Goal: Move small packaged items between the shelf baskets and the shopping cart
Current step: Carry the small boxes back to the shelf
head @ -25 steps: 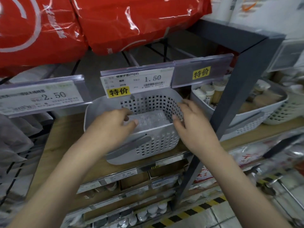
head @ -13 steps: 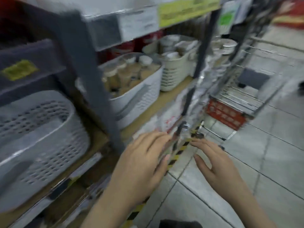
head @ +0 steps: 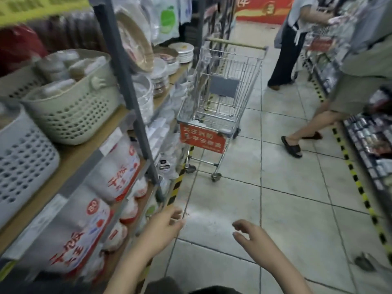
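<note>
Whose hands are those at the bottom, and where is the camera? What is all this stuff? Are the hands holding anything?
The camera sits on a person's head and looks down, so you see that person's own left hand and right hand. Both are out in front, fingers loose, holding nothing as far as the picture shows. It is a shop aisle. On the left, shelves carry plastic baskets; a beige basket holds packaged goods. Ahead stands a metal shopping cart with a red sign on its front. Other shoppers stand on the right.
</note>
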### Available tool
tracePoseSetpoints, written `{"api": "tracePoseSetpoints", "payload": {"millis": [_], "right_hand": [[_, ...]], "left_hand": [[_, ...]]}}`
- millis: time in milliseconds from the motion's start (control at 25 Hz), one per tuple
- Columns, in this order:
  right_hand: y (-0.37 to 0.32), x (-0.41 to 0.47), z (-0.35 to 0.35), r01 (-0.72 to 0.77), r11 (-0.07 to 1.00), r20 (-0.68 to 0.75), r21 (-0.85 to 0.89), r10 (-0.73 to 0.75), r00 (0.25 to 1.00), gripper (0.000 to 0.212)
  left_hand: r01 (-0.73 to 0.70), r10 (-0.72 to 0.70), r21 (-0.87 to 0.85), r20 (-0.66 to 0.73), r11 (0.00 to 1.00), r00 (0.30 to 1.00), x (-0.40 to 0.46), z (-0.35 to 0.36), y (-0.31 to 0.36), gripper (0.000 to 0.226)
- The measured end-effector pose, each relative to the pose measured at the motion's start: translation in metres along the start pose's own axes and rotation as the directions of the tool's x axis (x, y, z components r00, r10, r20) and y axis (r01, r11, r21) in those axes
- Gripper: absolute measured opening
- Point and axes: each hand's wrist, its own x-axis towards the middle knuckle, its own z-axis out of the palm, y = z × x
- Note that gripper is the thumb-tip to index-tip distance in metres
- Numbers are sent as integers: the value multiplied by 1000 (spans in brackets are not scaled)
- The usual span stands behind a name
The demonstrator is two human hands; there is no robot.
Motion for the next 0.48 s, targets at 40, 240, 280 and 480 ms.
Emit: {"api": "tracePoseSetpoints", "payload": {"millis": [40, 240, 280, 480], "right_hand": [[0, 9, -3, -9, 1000, 14, 11, 9, 1000, 24], [-21, 76, -31, 30, 997, -7, 69, -30, 1000, 30], [-23, 95, -41, 40, 996, -19, 79, -38, 999, 30], [-16, 188, -101, 10, 994, -61, 106, -3, 998, 28]], "left_hand": [[26, -26, -19, 6, 999, 1000, 7, 1, -4, 30], [214, -212, -48, 42, 976, 976, 64, -13, -24, 29], [242, -240, -54, 37, 969, 970, 83, -18, -25, 28], [262, -262, 31, -6, 965, 965, 199, -39, -4, 29]]}}
